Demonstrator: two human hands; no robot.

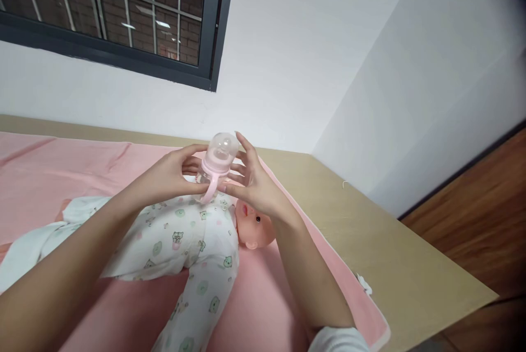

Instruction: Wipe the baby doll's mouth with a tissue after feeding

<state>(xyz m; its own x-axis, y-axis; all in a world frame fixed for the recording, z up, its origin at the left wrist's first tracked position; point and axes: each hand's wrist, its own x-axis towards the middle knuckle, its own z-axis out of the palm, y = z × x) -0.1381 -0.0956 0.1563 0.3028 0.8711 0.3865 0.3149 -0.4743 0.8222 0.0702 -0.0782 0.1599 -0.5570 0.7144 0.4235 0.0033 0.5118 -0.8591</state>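
A small baby bottle (217,165) with a clear domed cap and pink collar and handles is held up between both hands above a doll. My left hand (172,174) grips the bottle's body from the left, fingers curled round it. My right hand (250,182) holds the pink collar and handle from the right, with its upper fingers stretched up beside the cap. The doll (197,242) lies on its back in a white bear-print romper, its head (252,226) to the right, just under my right wrist.
A pink cloth (61,177) covers most of a beige table (390,253). White walls meet in a corner behind it, with a dark-framed barred window (123,7) at the upper left. Wooden floor (485,215) lies to the right.
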